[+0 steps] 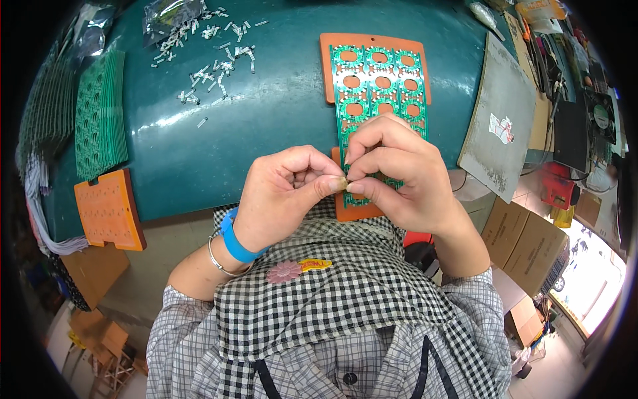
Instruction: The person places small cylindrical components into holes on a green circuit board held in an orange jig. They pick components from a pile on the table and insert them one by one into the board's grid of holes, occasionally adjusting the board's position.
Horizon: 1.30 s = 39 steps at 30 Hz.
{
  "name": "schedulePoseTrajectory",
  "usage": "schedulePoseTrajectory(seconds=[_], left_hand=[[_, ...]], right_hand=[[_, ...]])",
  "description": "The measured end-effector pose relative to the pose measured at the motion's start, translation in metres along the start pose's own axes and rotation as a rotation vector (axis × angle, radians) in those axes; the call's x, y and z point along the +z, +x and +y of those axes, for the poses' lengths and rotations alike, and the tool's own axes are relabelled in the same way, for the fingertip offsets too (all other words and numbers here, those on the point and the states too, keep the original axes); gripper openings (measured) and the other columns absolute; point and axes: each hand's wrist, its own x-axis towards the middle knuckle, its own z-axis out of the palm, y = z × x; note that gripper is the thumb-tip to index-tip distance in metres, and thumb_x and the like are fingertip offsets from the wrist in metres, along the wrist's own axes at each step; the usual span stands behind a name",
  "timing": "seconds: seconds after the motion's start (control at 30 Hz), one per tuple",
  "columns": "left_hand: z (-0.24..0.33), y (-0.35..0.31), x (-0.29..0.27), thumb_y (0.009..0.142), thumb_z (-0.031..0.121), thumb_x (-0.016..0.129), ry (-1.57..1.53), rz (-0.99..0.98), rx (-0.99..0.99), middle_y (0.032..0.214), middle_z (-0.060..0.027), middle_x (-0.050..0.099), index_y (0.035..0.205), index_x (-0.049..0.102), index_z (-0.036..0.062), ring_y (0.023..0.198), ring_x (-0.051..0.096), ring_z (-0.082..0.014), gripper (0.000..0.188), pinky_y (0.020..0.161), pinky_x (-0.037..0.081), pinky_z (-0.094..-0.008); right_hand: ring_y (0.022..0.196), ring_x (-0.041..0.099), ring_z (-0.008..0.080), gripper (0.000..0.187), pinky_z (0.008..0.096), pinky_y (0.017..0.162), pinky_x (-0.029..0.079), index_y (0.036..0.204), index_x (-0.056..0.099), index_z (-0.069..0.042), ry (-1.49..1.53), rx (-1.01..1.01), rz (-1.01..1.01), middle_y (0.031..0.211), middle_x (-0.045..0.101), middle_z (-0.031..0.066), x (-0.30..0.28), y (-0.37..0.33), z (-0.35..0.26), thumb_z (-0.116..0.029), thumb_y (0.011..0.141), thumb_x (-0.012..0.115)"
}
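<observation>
My left hand and my right hand meet fingertip to fingertip over the near end of a green circuit board panel. Both hands pinch with thumb and forefinger; whatever tiny thing sits between the tips is too small to make out. The panel, with rows of oval cut-outs, rests on an orange fixture. My right hand hides part of the panel's lower half. On the green table mat, small clear-and-white components lie scattered beyond my left hand.
Stacked green boards stand at the left, behind another orange fixture on the table edge. A plastic bag lies at the far left. To the right is a grey panel. A cardboard box sits below the table at right.
</observation>
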Motion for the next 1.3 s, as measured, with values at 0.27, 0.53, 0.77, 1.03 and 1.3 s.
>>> schedulePoseTrajectory(seconds=[0.27, 0.53, 0.77, 1.03, 1.3], left_hand=[[0.006, 0.008, -0.016, 0.108, 0.017, 0.051, -0.376, 0.058, -0.088, 0.091, -0.0058, 0.067, 0.118, 0.063, -0.0036, 0.073, 0.055, -0.0093, 0.027, 0.064, 0.044, -0.0220], [-0.004, 0.012, -0.021, 0.109, 0.024, 0.050, -0.570, 0.041, -0.118, 0.097, -0.0055, 0.068, 0.124, 0.061, -0.0022, 0.082, 0.056, -0.0096, 0.032, 0.074, 0.048, -0.0250], [-0.005, 0.013, -0.022, 0.108, 0.024, 0.051, -0.602, 0.003, -0.131, 0.097, -0.0055, 0.068, 0.122, 0.062, -0.0016, 0.082, 0.057, -0.0099, 0.031, 0.074, 0.048, -0.0255], [-0.007, 0.013, -0.021, 0.107, 0.022, 0.053, -0.620, 0.000, -0.139, 0.096, -0.0052, 0.068, 0.120, 0.063, -0.0009, 0.082, 0.058, -0.0100, 0.028, 0.074, 0.048, -0.0256], [-0.008, 0.013, -0.022, 0.106, 0.021, 0.054, -0.634, -0.008, -0.142, 0.096, -0.0051, 0.068, 0.119, 0.063, -0.0007, 0.083, 0.058, -0.0104, 0.027, 0.074, 0.048, -0.0259]], right_hand=[[0.093, 0.060, 0.0263, 0.014, 0.0369, 0.080, 0.048, 0.077, 0.064, -0.002, -0.108, 0.096, -0.060, 0.098, 0.062, 0.0084, -0.018, -0.017, 0.001, 0.005, 0.069, 0.074], [0.097, 0.059, 0.0289, 0.017, 0.0396, 0.083, 0.048, 0.079, 0.064, -0.001, -0.202, 0.057, -0.106, 0.100, 0.061, 0.0082, -0.012, -0.024, 0.007, 0.005, 0.068, 0.075], [0.096, 0.058, 0.0281, 0.016, 0.0390, 0.082, 0.047, 0.079, 0.064, -0.001, -0.189, 0.070, -0.099, 0.099, 0.060, 0.0079, -0.013, -0.026, 0.012, 0.005, 0.069, 0.075], [0.095, 0.058, 0.0277, 0.016, 0.0384, 0.082, 0.047, 0.079, 0.064, -0.002, -0.174, 0.057, -0.110, 0.099, 0.059, 0.0076, -0.014, -0.026, 0.014, 0.004, 0.069, 0.076], [0.095, 0.058, 0.0275, 0.016, 0.0384, 0.081, 0.047, 0.078, 0.064, -0.002, -0.176, 0.053, -0.125, 0.099, 0.059, 0.0077, -0.015, -0.025, 0.012, 0.004, 0.069, 0.075]])
